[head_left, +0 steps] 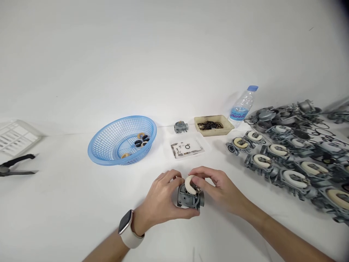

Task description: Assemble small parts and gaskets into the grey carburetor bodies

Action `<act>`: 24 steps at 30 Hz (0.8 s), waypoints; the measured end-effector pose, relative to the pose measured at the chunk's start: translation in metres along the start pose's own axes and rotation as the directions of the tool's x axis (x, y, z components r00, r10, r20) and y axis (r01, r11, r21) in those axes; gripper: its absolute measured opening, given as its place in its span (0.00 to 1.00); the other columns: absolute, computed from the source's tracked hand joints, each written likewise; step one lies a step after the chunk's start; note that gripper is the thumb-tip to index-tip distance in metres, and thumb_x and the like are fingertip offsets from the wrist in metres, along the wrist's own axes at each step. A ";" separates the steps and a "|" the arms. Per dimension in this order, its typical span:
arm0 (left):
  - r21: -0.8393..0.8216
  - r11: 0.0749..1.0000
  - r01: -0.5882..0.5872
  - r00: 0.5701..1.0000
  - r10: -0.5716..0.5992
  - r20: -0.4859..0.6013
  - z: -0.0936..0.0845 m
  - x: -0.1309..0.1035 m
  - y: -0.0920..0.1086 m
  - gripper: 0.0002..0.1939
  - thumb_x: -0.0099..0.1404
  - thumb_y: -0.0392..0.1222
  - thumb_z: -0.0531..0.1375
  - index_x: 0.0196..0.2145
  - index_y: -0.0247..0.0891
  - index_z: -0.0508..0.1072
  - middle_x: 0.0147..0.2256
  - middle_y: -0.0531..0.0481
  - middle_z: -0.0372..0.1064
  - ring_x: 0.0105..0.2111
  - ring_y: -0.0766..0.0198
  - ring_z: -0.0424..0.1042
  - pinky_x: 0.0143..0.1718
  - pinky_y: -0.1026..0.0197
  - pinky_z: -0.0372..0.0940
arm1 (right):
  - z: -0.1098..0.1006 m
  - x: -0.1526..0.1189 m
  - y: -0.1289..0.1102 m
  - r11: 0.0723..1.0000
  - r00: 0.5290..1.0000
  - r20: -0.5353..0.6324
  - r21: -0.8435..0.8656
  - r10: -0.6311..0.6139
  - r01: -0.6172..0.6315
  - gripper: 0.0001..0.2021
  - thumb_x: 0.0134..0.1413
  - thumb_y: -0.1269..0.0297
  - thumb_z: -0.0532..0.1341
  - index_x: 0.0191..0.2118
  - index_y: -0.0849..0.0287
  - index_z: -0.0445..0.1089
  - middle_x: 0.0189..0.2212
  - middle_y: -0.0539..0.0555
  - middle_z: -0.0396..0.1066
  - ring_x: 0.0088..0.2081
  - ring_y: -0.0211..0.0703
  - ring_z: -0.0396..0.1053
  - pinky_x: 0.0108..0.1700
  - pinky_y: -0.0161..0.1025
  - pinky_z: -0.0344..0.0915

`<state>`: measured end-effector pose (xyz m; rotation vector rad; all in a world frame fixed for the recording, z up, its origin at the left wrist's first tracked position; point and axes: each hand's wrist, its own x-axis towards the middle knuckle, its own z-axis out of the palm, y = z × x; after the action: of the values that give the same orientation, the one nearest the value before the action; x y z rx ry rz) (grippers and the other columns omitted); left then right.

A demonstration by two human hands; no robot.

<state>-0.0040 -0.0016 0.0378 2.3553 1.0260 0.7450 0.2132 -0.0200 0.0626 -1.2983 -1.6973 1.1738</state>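
Observation:
A grey metal carburetor body sits in the grip of my left hand, thumb along its near edge and fingers over its far side. My right hand pinches a cream, C-shaped carburetor float between thumb and fingers. The float is tilted above the open face of the body, and a small metal piece shows at its right end. Whether the float is seated on the body cannot be made out. Beyond my hands lies a clear tray with small parts and a black ring.
A blue basket holding several floats stands at back left. Behind are another carburetor, a tub of black rings and a tilted water bottle. Rows of carburetors fill the right. Pliers and a white organizer lie left.

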 end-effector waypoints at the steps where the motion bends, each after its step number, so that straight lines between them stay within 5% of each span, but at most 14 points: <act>1: 0.019 1.000 -0.007 1.000 0.008 -0.012 0.001 0.000 -0.001 0.30 0.41 0.56 0.78 0.36 0.38 0.73 0.43 0.45 0.72 0.38 0.51 0.73 0.41 0.48 0.69 | 0.000 0.000 0.000 1.000 1.000 0.007 0.008 0.003 -0.003 0.12 0.68 0.51 0.59 0.46 0.51 0.75 0.35 0.49 0.78 0.38 0.42 0.73 0.38 0.37 0.66; 4: 0.037 0.999 -0.028 0.999 0.029 -0.026 0.002 0.000 -0.003 0.30 0.43 0.58 0.77 0.37 0.38 0.74 0.40 0.46 0.73 0.37 0.52 0.73 0.40 0.48 0.69 | 0.003 0.001 0.003 0.999 1.000 0.009 -0.036 -0.028 0.028 0.12 0.68 0.53 0.59 0.46 0.51 0.76 0.37 0.50 0.77 0.38 0.42 0.73 0.38 0.37 0.68; 11: 0.018 1.000 -0.023 0.999 0.024 -0.035 0.001 0.000 0.000 0.27 0.50 0.53 0.75 0.45 0.40 0.75 0.40 0.48 0.74 0.37 0.53 0.73 0.40 0.50 0.69 | 0.012 0.001 0.008 0.936 0.957 0.044 -0.200 -0.285 0.288 0.12 0.71 0.60 0.55 0.51 0.51 0.74 0.51 0.56 0.71 0.53 0.48 0.69 0.55 0.44 0.68; 18: -0.129 0.988 -0.087 0.996 0.088 0.001 -0.012 0.001 0.005 0.29 0.52 0.38 0.71 0.52 0.43 0.73 0.49 0.46 0.71 0.43 0.55 0.74 0.46 0.54 0.71 | 0.001 0.001 0.008 0.958 0.970 0.015 -0.152 -0.242 0.241 0.11 0.71 0.59 0.55 0.52 0.51 0.73 0.49 0.55 0.72 0.50 0.47 0.70 0.53 0.43 0.68; 24: 0.017 0.975 -0.222 0.971 0.222 -0.083 -0.011 -0.002 0.002 0.19 0.60 0.42 0.69 0.49 0.41 0.74 0.45 0.46 0.75 0.39 0.56 0.75 0.42 0.54 0.71 | -0.003 0.004 0.012 0.972 0.980 -0.005 -0.132 -0.197 0.195 0.11 0.71 0.58 0.56 0.51 0.52 0.73 0.44 0.53 0.74 0.44 0.43 0.72 0.50 0.41 0.68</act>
<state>-0.0112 -0.0022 0.0461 2.4911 0.8063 0.9308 0.2189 -0.0144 0.0520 -1.1819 -1.8684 0.9478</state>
